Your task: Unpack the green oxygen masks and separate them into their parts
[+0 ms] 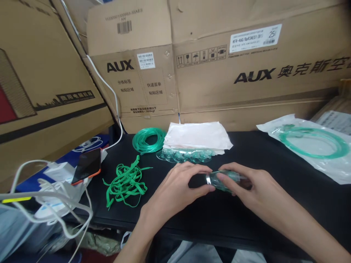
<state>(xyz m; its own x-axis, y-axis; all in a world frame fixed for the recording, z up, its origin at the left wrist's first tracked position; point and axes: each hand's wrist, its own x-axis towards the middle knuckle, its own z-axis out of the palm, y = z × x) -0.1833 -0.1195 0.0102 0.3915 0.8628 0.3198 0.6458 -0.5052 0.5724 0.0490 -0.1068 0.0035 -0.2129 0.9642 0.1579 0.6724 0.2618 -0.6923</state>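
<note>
A clear green plastic mask (226, 179) with a shiny metal nose strip is held between both hands above the black tabletop. My right hand (252, 184) is closed around its body, thumb on the near side. At the strip end, my left hand (181, 186) pinches it with thumb and forefinger. Just behind the hands lies a row of similar green masks (186, 155), beside a stack of white packets (199, 137). A tangle of flat green elastic straps (127, 182) sits to the left of my left hand.
Coiled green tubing (148, 140) lies behind the straps. At right, a clear bag (309, 146) holds more tubing. Tall cardboard boxes (203, 84) wall off the back. A phone (88, 165), a charger (60, 171) and white cables crowd the left edge.
</note>
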